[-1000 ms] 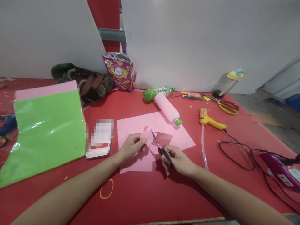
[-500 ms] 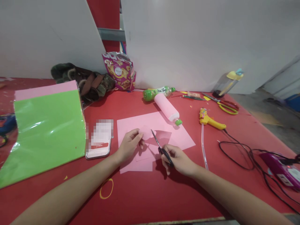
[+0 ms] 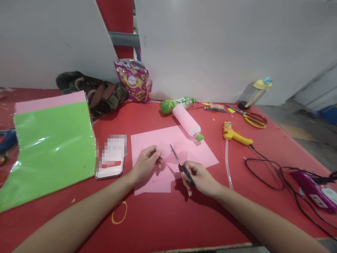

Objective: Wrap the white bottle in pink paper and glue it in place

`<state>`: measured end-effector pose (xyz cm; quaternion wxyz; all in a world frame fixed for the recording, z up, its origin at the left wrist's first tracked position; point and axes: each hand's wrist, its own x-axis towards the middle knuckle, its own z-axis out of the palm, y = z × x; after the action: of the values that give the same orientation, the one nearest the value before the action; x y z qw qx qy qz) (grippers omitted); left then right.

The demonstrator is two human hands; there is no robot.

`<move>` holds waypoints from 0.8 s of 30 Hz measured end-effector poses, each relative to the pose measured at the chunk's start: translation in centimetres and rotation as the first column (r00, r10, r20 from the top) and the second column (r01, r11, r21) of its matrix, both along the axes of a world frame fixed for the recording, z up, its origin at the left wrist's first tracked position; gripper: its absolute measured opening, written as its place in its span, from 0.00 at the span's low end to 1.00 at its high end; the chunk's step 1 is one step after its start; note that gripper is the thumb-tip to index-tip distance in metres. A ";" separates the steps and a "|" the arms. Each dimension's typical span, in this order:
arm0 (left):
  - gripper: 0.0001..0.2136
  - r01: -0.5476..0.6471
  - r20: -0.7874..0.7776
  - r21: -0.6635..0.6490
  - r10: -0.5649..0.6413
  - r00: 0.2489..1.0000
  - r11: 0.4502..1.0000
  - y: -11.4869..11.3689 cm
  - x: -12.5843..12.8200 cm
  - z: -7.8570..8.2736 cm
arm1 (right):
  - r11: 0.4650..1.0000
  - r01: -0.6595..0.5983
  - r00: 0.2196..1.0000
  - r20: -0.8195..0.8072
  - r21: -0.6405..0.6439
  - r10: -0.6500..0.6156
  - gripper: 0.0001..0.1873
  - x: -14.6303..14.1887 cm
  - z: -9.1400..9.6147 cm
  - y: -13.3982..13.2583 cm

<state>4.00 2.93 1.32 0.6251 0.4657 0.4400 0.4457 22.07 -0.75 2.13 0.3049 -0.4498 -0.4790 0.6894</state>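
Between the thumb and fingers of my left hand (image 3: 147,162) is a small piece of pink paper (image 3: 165,151). Its outline blends into the pink sheets beneath. My right hand (image 3: 198,177) grips black-handled scissors (image 3: 181,165) by the loops. Their blades point up and left, with the tip beside the paper piece; the blades look nearly together. Under both hands lie pink sheets (image 3: 201,151), overlapping on the red table. Just beyond them a pink-wrapped bottle (image 3: 186,121) with a green cap rests on its side.
A phone (image 3: 112,165) and green sheets in clear plastic (image 3: 55,147) lie left. At right are a yellow glue gun (image 3: 234,135), its black cord, a purple power strip (image 3: 316,193) and larger scissors (image 3: 254,119). A green bottle (image 3: 168,106) and snack bag (image 3: 133,79) stay at the back.
The paper piece in my left hand has turned or tilted, and the small bit at its right edge no longer stands out. Both hands stay nearly in place; the view shifts slightly.
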 end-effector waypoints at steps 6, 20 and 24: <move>0.12 0.053 -0.094 0.020 -0.051 0.994 0.998 -0.1 0.0 0.1 | 1.000 0.022 0.997 -0.079 -0.008 -0.022 0.19 -0.1 -0.4 0.0; 0.10 0.554 -0.492 0.173 -0.415 0.765 0.815 -0.8 0.2 0.7 | 0.951 0.196 0.979 -0.097 0.240 -0.177 0.18 -0.3 -0.2 0.1; 0.09 0.534 -0.511 0.182 -0.385 0.768 0.825 -0.8 0.2 0.7 | 0.955 0.160 0.987 -0.065 0.248 -0.148 0.18 -0.3 -0.4 0.0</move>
<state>4.23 2.08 2.06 0.5124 0.7449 0.3663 0.2202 21.77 -0.72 1.72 0.4233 -0.4274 -0.5193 0.6070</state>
